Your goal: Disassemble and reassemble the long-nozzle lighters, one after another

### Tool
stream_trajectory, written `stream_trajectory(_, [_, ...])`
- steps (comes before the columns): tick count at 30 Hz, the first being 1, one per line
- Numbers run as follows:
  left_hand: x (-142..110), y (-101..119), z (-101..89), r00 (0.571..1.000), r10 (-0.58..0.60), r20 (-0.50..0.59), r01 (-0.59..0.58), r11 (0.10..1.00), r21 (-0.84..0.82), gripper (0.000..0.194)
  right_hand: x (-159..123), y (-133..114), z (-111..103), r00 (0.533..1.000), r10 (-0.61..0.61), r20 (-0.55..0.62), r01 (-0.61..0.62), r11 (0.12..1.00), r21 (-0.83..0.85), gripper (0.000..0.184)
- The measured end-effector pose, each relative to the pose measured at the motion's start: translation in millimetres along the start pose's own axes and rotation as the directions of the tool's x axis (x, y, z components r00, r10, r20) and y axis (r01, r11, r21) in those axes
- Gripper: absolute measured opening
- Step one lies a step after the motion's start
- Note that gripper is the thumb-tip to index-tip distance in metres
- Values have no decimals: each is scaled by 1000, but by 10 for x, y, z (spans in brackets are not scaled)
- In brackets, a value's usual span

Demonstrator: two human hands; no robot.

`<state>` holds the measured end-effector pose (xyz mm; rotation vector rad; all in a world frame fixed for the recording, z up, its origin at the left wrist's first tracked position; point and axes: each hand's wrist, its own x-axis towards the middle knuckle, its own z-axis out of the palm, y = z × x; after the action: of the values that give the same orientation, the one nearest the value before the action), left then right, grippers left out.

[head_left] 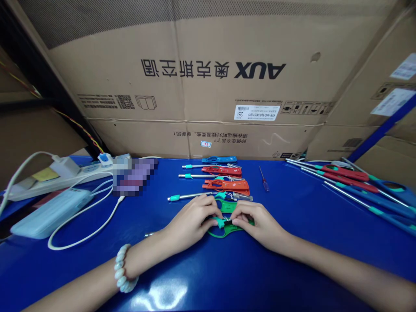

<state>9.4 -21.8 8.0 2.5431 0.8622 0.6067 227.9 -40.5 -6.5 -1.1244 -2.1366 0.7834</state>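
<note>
My left hand (201, 216) pinches a small teal plastic piece (221, 223), thumb and forefinger closed on it. Opposite, my right hand (255, 221) has its fingertips closed at the end of a thin white wire (226, 218) beside that piece. A small dark part shows between the two hands, partly hidden by fingers. Under them lies a green handle half (216, 234) of a stick lighter. A second green handle half (227, 206) lies just beyond. At the left forearm, the tip of a metal tube (148, 234) pokes out.
Beyond my hands lie orange (227, 185), red (224, 170) and blue handle halves (219, 159) with metal tubes. A small screwdriver (264, 180) is to their right. Several lighters (360, 182) are piled far right. A power bank (53, 212) and cables sit left; a cardboard box (201, 99) stands behind.
</note>
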Motion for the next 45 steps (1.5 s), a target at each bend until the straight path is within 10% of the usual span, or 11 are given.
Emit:
stream_trajectory(10, [-36,-37,110,998,29,-62,-39,985,-169,10,-12,-10,-31,995,-71,66,76,995,-63,9])
stream_trajectory(21, [-101,3,28,978,203,37,-206,947,246,26,-45,-28,-41,987,-126,105,143,973,-183,8])
stream_trajectory(45, [-101,7,69,996,24,-85,-5,975,222,15,-47,-43,3,998,-40,44,44,994,-96,12])
